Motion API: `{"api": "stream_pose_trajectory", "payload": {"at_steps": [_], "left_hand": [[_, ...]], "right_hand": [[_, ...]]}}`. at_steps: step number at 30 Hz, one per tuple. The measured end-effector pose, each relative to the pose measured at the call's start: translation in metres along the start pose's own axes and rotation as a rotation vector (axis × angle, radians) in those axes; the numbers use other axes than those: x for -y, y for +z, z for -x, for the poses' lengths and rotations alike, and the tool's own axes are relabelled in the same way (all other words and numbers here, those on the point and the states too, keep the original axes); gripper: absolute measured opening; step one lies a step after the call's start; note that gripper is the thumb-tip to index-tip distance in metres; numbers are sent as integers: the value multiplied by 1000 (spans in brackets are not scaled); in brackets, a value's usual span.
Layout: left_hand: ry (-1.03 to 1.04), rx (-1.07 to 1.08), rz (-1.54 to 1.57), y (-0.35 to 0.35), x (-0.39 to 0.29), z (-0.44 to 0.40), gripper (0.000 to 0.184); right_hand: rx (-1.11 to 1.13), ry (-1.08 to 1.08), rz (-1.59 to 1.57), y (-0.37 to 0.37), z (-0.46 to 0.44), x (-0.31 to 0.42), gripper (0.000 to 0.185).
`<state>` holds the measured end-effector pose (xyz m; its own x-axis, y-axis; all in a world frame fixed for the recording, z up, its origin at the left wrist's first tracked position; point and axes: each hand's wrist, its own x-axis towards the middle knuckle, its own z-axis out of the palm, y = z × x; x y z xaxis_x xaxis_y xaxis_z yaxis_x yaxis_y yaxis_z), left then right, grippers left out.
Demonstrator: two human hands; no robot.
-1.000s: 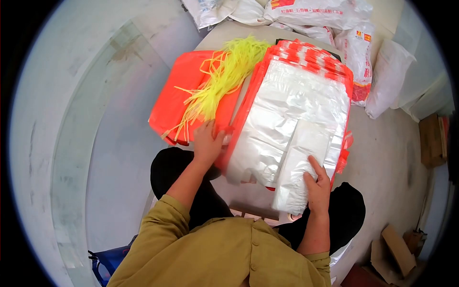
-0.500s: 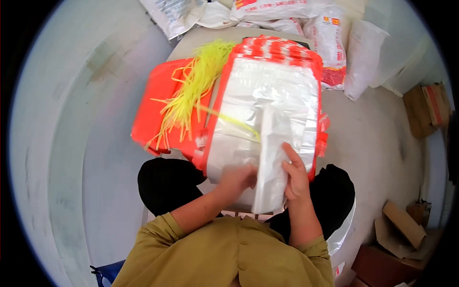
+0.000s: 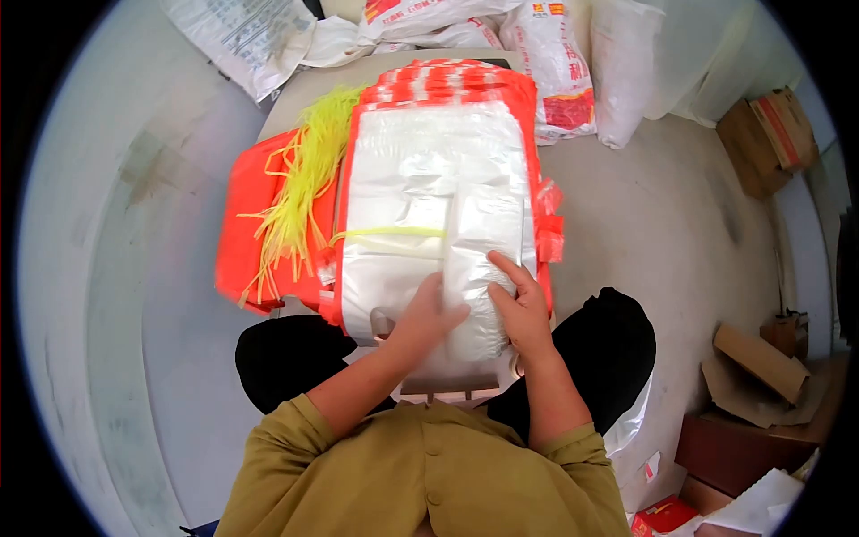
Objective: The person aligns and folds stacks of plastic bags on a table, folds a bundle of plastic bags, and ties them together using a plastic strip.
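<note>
A folded bundle of clear plastic bags [image 3: 488,219] lies lengthwise over the right half of a stack of clear bags with red edges [image 3: 394,161]. My right hand [image 3: 523,313] grips the bundle's near right side, with thumb and forefinger showing on top of it. My left hand [image 3: 425,318] is at the bundle's lower left edge, its fingers smeared by motion. A single yellow strip [image 3: 389,232] crosses the stack, and its right end disappears at the bundle. A bunch of yellow strips [image 3: 309,179] rests to the left, partly on a red sheet or bag [image 3: 250,215].
Printed white sacks [image 3: 550,72] stand behind the stack, and another printed sack [image 3: 246,40] is at the back left. Cardboard boxes [image 3: 765,143] sit far right. An opened carton [image 3: 752,376] and a dark red box [image 3: 729,452] are at lower right.
The whole view has shifted, moving the stack leftward. The bundle, narrower and more upright before, now lies broader and flatter. My left hand has moved up along its left edge.
</note>
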<state>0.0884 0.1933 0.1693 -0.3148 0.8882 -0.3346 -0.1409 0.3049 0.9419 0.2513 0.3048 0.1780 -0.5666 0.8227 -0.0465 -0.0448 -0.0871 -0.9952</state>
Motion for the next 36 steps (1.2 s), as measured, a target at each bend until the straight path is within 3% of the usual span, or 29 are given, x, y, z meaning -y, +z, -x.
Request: {"api": "stream_pose_trajectory", "payload": {"at_steps": [3, 5, 8, 15, 18, 21, 24, 27, 30, 33, 34, 36], "left_hand": [[42, -28, -13, 11, 5, -20, 68], [4, -27, 48, 19, -3, -29, 73], [-121, 3, 26, 26, -54, -22, 81], [-95, -33, -22, 24, -30, -35, 64], [-92, -8, 12, 23, -26, -35, 55], [-77, -4, 27, 22, -23, -36, 53], [-76, -11, 16, 23, -23, -36, 53], [-76, -13, 56, 25, -24, -34, 53], [-89, -3, 82, 27, -29, -31, 54], [-33, 17, -42, 25, -33, -30, 54], [34, 23, -139, 24, -33, -28, 53], [97, 9, -200, 24, -28, -31, 52]], "right_hand": [[15, -118, 86, -10, -2, -1, 54], [-94, -138, 193, -15, -1, 9, 57], [-150, -142, 360, -34, -1, 11, 58], [-171, -27, 947, -65, 13, 27, 40], [-174, 140, 1035, -76, 15, 29, 26], [-227, -161, 1073, -87, 16, 23, 16], [-227, -264, 951, -86, 17, 32, 13], [-141, -390, 598, -74, 10, 34, 15], [108, -291, 235, -47, 2, 44, 21], [191, -316, 208, -15, -8, 39, 29], [265, -210, 195, -9, -10, 43, 35], [239, -300, 327, 0, -19, 30, 36]]}}
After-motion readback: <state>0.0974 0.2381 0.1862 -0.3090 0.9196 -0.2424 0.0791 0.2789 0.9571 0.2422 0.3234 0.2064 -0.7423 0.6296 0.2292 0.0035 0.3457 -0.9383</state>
